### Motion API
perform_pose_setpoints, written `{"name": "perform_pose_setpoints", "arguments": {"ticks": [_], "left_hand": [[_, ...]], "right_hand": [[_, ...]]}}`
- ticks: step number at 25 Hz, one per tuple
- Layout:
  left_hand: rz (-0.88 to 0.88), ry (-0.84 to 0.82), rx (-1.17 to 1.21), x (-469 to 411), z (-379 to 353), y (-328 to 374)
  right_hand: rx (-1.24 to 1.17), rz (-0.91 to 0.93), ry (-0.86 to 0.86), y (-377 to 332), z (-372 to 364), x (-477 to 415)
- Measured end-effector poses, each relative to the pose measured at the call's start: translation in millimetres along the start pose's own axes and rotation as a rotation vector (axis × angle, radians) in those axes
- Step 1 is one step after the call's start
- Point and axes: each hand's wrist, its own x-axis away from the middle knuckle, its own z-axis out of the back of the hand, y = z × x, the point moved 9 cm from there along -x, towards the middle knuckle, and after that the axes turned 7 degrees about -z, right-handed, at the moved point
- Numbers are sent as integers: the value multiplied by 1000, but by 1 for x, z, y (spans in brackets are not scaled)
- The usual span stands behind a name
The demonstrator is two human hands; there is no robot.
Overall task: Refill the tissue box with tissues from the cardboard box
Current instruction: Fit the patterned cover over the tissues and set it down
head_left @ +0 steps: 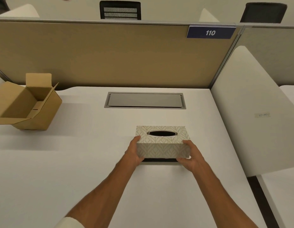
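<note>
A patterned beige tissue box (162, 142) with a dark oval slot in its top sits on the white desk (77, 162), right of centre. Its near edge is raised a little, with a dark gap beneath it. My left hand (134, 153) grips the box's left end and my right hand (191, 155) grips its right end. No tissue shows in the slot. An open brown cardboard box (27, 102) stands at the desk's far left with its flaps up; the part of its inside that I can see holds nothing.
A grey metal cable hatch (145, 100) is set flush into the desk behind the tissue box. A tan partition (110, 55) with a blue "110" sign (210, 32) closes the back. A white side panel (251, 112) bounds the desk's right edge.
</note>
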Motion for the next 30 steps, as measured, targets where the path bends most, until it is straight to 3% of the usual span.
{"name": "perform_pose_setpoints", "arguments": {"ticks": [11,17,21,27,30], "left_hand": [[-35,96,-1,1,22,-12],[-108,151,-112,-2,31,-11],[-155,192,-232,-3,38,-11],[-198,120,-423,-3,42,-6],[-319,111,-650,-6,47,16]], "right_hand": [[-8,-23,67,13,20,-9],[247,97,201,8,37,-15],[378,191,272,6,51,-18],[520,279,333,1,55,-11],[631,464,407,-14,51,3]]}}
